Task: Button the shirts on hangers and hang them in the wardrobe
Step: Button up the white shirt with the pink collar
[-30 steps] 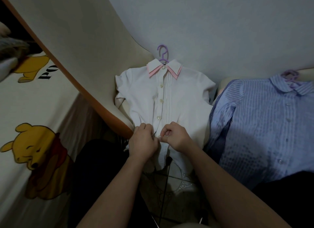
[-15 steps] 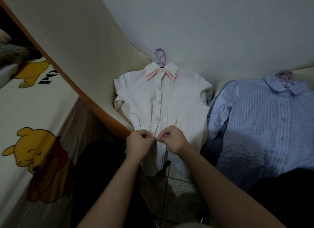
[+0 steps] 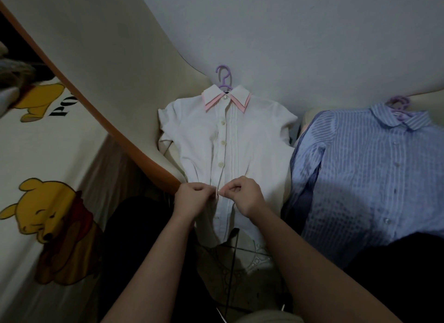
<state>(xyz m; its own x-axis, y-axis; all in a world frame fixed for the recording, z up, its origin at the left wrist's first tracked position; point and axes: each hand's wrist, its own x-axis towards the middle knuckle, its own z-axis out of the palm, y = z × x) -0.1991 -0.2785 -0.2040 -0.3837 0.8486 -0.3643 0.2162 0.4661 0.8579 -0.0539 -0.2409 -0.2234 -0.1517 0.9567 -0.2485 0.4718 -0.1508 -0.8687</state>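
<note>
Buttoning a white shirt on a purple hanger.
Left hand and right hand pinch the vertical placket's lower edges, one each side, equally near.

Your left hand and right hand appear ungloved, forearms unsleeved, with pale beige clothing beneath.

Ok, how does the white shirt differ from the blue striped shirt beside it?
The white shirt has a pointed, pink-edged collar; the blue striped shirt a rounded one. The white shirt has short sleeves, the blue striped shirt long ones. The left hand and right hand pinch the white shirt's front; the blue striped shirt is untouched. Both are on purple hangers.
</note>
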